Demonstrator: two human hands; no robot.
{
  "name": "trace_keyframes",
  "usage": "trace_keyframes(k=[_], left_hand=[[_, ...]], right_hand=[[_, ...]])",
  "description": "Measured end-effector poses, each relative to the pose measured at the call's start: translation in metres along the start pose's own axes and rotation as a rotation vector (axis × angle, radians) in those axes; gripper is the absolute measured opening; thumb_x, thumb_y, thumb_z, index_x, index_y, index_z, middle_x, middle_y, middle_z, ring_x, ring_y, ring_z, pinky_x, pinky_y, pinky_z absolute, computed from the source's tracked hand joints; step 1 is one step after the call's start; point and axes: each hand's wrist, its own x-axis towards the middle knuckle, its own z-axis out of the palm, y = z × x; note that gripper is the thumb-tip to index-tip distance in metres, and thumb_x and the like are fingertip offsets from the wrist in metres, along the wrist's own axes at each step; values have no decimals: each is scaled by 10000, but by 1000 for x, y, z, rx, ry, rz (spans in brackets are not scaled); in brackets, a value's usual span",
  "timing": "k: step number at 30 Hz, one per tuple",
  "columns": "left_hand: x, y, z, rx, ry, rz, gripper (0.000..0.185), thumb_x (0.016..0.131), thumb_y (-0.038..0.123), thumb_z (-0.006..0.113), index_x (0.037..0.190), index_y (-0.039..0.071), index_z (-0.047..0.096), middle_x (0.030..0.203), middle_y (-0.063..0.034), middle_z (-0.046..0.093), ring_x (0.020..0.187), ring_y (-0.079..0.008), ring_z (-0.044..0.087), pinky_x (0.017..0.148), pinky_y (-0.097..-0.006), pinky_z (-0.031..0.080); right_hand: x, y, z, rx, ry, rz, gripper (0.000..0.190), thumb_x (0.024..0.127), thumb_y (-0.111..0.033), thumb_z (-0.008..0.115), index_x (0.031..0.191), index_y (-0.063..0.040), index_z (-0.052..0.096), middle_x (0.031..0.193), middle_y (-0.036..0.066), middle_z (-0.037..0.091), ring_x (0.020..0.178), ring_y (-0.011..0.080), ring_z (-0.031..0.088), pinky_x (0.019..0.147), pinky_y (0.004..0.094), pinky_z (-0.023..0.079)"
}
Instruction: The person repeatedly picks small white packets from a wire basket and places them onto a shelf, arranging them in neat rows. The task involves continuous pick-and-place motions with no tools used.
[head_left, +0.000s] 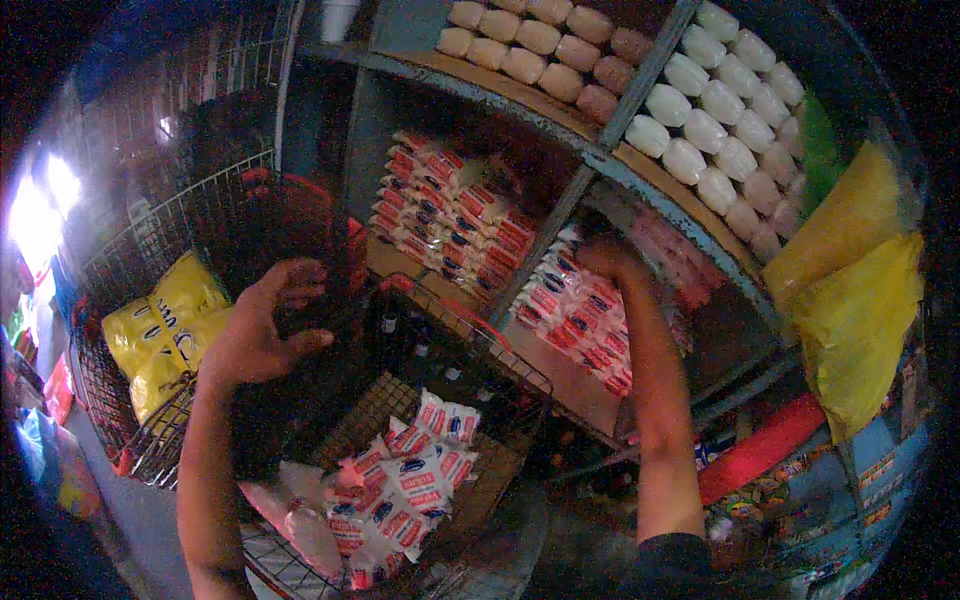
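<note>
My right hand (600, 251) reaches into a shelf compartment, at the top of stacked red-and-white plastic packets (574, 304); its fingers are dark and blurred, so whether it grips one cannot be told. My left hand (262, 326) is raised above the cart area at the left, fingers apart and holding nothing. Below and between my arms, a loose pile of similar printed packets (409, 487) lies in a wire shopping cart (292, 559). In the neighbouring compartment stand more stacked packets (454, 217), some with a yellowish tint.
Wrapped rolls or packs (705, 131) fill the upper shelf. A metal shelf post (551, 232) divides the compartments. Another wire cart (97, 405) at the left holds a yellow plastic bag (169, 330). Yellow plastic bags (859, 322) hang at the right, beside a red bar (765, 450).
</note>
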Motion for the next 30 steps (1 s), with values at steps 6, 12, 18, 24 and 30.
trace_keyframes(k=[6, 12, 18, 24, 30], left_hand=[[-10, -9, -4, -41, -3, -6, 693, 732, 85, 797, 1319, 41, 433, 1263, -129, 557, 1169, -249, 553, 988, -380, 459], [2, -1, 0, -210, -56, -67, 690, 772, 138, 785, 1339, 29, 408, 1274, -148, 545, 1186, -250, 537, 1017, -376, 436], [-2, -19, 0, -204, 12, 46, 657, 828, 246, 743, 1343, 15, 407, 1286, -168, 538, 1200, -268, 526, 1031, -401, 418], [-2, 0, 39, -385, 25, 146, 674, 889, 407, 635, 1390, 30, 387, 1382, -194, 456, 1232, -298, 495, 1032, -424, 404], [-11, 32, 84, 82, -100, 887, 738, 842, 442, 620, 1468, 180, 332, 1514, -214, 261, 1389, -410, 254, 1133, -559, 169]], right_hand=[[20, -6, 6, 85, -38, -36, 714, 789, -289, 647, 1390, -3, 389, 1398, 253, 436, 1298, 368, 430, 1102, 407, 336], [33, 74, 51, 37, -23, -27, 559, 790, -222, 637, 1283, 0, 492, 1265, 228, 534, 1124, 335, 534, 965, 401, 434], [-88, -94, -4, 846, 179, 34, 531, 838, -98, 547, 1354, -19, 450, 1358, 150, 495, 1186, 254, 513, 965, 397, 444], [-157, -291, 11, 2355, -408, 539, 576, 967, -424, 437, 1369, -12, 423, 1389, 167, 468, 1305, 341, 415, 1095, 486, 317], [-140, -284, -26, 2689, -252, 281, 599, 929, -532, 372, 1281, -71, 519, 1293, 161, 548, 1179, 350, 508, 1065, 519, 328]])
